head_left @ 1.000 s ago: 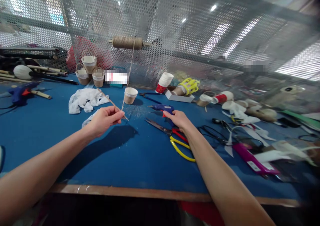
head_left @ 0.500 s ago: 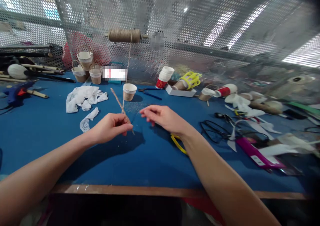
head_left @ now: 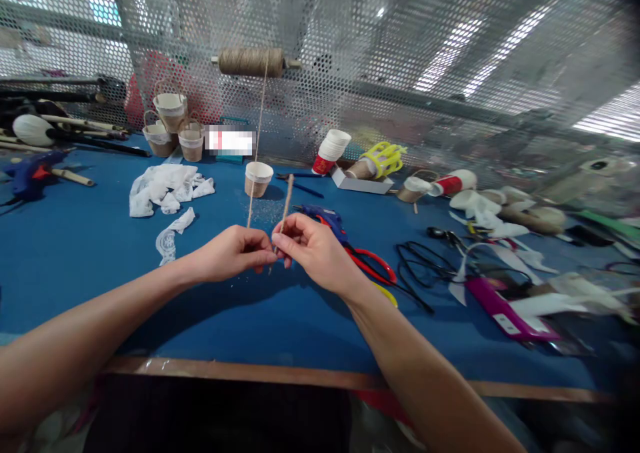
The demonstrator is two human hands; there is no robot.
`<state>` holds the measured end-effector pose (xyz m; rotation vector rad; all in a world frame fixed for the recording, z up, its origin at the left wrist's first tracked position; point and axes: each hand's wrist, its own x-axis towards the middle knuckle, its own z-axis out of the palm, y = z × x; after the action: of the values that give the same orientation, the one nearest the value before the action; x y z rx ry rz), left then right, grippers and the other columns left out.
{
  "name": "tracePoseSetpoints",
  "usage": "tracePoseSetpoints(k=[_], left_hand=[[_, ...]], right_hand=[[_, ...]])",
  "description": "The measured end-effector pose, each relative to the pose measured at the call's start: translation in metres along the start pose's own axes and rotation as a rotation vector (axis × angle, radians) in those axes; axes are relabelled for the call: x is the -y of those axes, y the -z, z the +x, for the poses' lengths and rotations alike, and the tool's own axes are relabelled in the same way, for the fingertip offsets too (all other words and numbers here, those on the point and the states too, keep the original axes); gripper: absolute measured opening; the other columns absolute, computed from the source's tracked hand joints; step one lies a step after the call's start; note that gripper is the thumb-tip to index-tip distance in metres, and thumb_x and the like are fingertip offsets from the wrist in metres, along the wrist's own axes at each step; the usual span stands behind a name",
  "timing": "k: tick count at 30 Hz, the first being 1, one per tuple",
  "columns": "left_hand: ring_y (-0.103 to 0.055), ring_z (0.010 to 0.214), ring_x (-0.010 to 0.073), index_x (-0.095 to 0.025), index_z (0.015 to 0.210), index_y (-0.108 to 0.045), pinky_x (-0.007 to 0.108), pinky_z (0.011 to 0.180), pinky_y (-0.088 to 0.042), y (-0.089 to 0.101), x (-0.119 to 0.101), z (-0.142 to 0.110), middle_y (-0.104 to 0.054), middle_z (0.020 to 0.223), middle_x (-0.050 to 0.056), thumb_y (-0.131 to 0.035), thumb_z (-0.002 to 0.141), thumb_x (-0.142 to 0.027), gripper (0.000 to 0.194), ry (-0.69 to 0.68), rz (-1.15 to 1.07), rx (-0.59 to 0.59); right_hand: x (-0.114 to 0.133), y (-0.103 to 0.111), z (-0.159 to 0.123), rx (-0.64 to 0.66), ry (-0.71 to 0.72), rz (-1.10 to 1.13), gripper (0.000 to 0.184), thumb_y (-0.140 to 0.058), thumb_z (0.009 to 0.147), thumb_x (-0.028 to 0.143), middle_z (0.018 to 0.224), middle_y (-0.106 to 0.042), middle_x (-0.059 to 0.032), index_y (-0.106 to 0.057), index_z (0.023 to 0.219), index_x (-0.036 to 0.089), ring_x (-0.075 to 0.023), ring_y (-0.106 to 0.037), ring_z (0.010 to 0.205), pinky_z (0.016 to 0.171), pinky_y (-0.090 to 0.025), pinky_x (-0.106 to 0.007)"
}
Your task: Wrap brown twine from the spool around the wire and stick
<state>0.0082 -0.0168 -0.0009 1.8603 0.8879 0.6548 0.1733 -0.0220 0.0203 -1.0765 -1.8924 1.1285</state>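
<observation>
My right hand (head_left: 313,246) pinches a thin stick-like rod wrapped in brown twine (head_left: 287,203), its upper end pointing up and slightly right. Close beside it, my left hand (head_left: 245,251) is closed on the twine (head_left: 257,139), which runs down from the spool (head_left: 250,62) on the mesh wall. The fingertips of both hands meet near the rod's lower end, partly hiding it. Beyond the hands stands a small twine-covered cup (head_left: 259,179) with a white rim.
White lace pieces (head_left: 167,187) lie at left, with little baskets (head_left: 191,141) behind. A blue glue gun (head_left: 325,221) and red-handled scissors (head_left: 375,266) rest by my right hand. Stacked paper cups (head_left: 331,151), black cable (head_left: 425,263) and a purple power strip (head_left: 510,313) sit farther right.
The right hand has come left and closed on the wrapped rod, which now leans right instead of left. My left hand has stayed close to its place, on the twine.
</observation>
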Motion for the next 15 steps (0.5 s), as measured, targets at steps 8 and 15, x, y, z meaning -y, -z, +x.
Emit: tracePoseSetpoints(k=[8, 15], left_hand=[[-0.047, 0.056, 0.0064, -0.013, 0.07, -0.053, 0.018, 0.052, -0.037, 0.004, -0.003, -0.006, -0.054, 0.06, -0.002, -0.048, 0.079, -0.027, 0.018, -0.013, -0.03, -0.052], [-0.047, 0.057, 0.0073, -0.014, 0.09, -0.056, 0.019, 0.054, -0.038, 0.005, 0.0, -0.013, -0.056, 0.066, -0.002, -0.048, 0.079, -0.029, 0.02, -0.02, 0.083, -0.002]], right_hand=[[-0.004, -0.002, 0.0, -0.049, -0.004, 0.127, 0.008, -0.047, 0.082, 0.02, 0.065, -0.055, 0.0012, -0.042, 0.077, 0.017, -0.0082, -0.056, 0.053, 0.047, -0.047, -0.022], [-0.008, 0.004, -0.006, 0.053, -0.108, 0.236, 0.014, -0.056, 0.077, 0.017, 0.065, -0.055, 0.0026, -0.044, 0.086, 0.016, -0.0088, -0.057, 0.057, 0.05, -0.048, -0.021]])
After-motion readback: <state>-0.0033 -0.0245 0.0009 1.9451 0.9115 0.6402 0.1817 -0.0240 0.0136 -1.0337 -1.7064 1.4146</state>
